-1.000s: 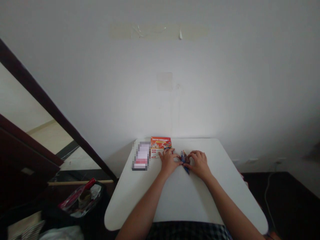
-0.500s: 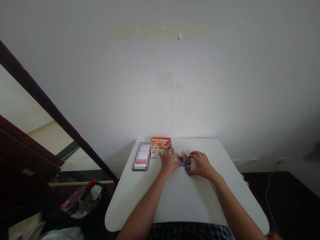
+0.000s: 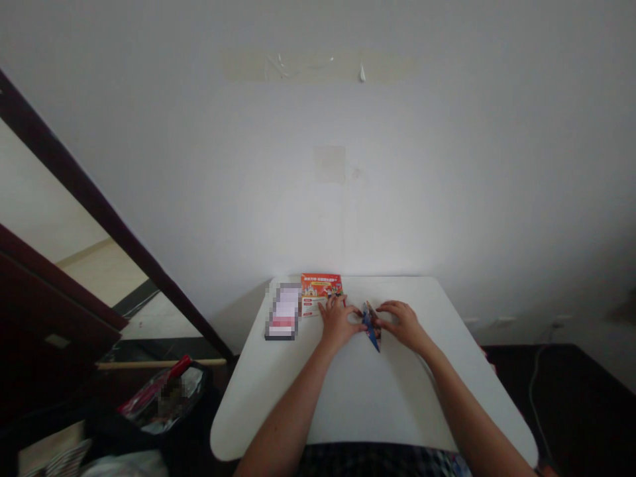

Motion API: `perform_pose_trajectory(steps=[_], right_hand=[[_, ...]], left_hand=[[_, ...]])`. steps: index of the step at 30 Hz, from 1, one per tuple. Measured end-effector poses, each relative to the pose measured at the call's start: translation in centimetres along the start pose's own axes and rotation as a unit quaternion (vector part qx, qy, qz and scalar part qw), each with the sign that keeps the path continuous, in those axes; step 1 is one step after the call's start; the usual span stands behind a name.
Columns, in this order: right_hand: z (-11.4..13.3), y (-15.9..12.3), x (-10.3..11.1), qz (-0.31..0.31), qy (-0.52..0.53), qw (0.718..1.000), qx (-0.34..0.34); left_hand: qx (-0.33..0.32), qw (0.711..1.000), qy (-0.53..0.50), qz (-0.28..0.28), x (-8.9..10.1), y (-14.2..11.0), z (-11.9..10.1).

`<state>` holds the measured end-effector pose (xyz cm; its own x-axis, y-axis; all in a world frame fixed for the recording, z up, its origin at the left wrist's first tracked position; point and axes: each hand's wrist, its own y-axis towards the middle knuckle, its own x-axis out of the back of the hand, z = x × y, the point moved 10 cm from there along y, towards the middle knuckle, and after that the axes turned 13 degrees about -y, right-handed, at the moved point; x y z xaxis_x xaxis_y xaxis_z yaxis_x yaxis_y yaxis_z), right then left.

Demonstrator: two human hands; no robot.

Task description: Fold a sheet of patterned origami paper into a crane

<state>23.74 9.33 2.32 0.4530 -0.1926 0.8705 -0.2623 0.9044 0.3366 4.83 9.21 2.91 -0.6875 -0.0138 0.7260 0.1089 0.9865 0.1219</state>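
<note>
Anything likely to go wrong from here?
Possible risks:
1. The folded paper is small and narrow, with fingertips of the left hand and right hand at its sides; uneven pressure could skew or crumple it.
2. The left hand's fingers overlap the red-and-white leaflet in this view, so a sideways move might shift it, perhaps against the blurred phone-like device close beside it.

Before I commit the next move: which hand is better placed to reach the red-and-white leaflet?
Probably the left hand: its fingers overlap the lower right corner of the leaflet in this view. The right hand is farther off, beyond the folded paper.
</note>
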Motion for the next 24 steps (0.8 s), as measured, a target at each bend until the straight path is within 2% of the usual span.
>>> perform_pose_trajectory(steps=[4, 10, 18, 24], right_hand=[[0.6, 1.8, -0.1, -0.034, 0.04, 0.999, 0.007], [1.1, 3.8, -1.4, -0.015, 0.095, 0.995, -0.001], [0.0, 3.8, -1.6, -0.059, 0.175, 0.981, -0.057], [0.5, 3.7, -0.7, -0.07, 0.152, 0.986, -0.025]], left_hand=[[0.005, 1.0, 0.004, 0.007, 0.0, -0.1, 0.0], [-0.005, 1.0, 0.009, 0.004, -0.1, 0.0, 0.1], [-0.006, 1.0, 0.013, 0.014, -0.5, 0.1, 0.4], [-0.015, 1.0, 0.01, 0.005, -0.6, 0.0, 0.5]])
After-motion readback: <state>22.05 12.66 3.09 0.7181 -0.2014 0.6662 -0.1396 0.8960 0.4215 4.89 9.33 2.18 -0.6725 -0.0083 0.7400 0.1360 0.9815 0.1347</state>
